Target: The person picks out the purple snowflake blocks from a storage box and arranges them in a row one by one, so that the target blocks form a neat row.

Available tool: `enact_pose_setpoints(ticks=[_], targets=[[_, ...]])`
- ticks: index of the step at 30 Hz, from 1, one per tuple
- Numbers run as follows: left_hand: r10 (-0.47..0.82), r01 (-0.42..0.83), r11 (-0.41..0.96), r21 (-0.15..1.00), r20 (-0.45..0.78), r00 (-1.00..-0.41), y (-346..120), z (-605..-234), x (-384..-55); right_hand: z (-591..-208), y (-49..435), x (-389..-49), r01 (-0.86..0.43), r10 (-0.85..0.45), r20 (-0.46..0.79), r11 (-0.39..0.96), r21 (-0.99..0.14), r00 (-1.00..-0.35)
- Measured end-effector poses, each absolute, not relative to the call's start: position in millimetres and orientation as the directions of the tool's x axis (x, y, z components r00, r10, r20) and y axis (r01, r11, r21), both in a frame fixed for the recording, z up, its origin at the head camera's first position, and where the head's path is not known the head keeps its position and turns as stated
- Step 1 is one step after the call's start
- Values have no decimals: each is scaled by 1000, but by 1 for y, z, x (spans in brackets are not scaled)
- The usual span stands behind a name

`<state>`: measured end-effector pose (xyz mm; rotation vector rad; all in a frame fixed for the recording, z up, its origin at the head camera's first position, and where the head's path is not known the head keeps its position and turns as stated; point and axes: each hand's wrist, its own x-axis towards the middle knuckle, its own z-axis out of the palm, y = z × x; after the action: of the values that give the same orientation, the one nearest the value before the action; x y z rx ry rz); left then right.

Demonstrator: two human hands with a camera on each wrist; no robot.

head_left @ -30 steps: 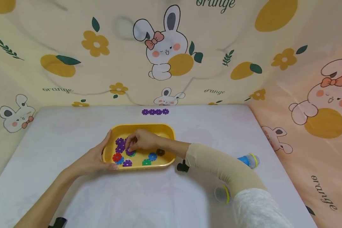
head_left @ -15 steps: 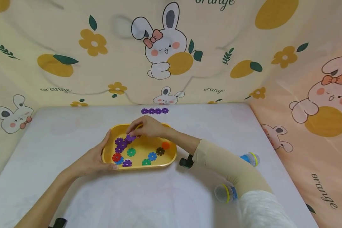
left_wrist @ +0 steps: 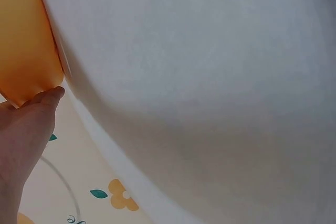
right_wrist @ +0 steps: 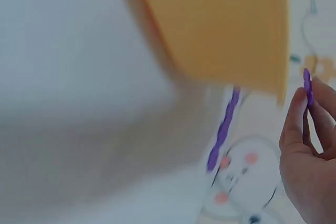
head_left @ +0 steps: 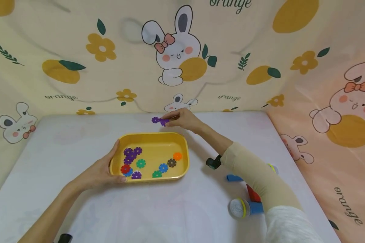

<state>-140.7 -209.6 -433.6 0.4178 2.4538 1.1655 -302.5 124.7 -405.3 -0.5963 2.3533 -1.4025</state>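
My left hand (head_left: 100, 170) grips the left end of a yellow tray (head_left: 152, 134), thumb at the front corner and fingers along the far side. Inside the tray lie several notched plastic snowflake discs: a purple cluster (head_left: 130, 156), plus red, blue, green, brown and orange ones. Beyond the tray, my right hand (head_left: 182, 118) pinches a purple snowflake disc (right_wrist: 308, 87) between thumb and fingertips. It is held just over a row of purple discs (right_wrist: 224, 129) on the table, which the hand partly hides in the head view.
Right of the tray, under and beside my right arm, lie a toy microphone (head_left: 238, 207) with a blue handle, a second mesh head (head_left: 272, 168), a blue tube end (head_left: 234, 178) and a red piece (head_left: 253, 193). Printed cloth walls (head_left: 115, 74) border the white table.
My right hand has lifted a purple disc out of the tray and carried it away and to the right, to the far row. The left hand keeps its grip on the tray.
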Motion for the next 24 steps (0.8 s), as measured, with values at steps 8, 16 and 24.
enact_pose_setpoints(ticks=[8,16,24], targets=[[423,101,593,799,-203,-883,-211,-436,-141,-427,161,-328,-140,-338,-56,530,-837,-939],[424,91,584,807,-207,-882,-208,-438,-135,-459,186,-335,-66,-198,-87,655,-752,-976],[421,107,595,796,-196,-885,-211,-436,-139,-467,188,-343,-36,-156,-101,692,-721,-983]])
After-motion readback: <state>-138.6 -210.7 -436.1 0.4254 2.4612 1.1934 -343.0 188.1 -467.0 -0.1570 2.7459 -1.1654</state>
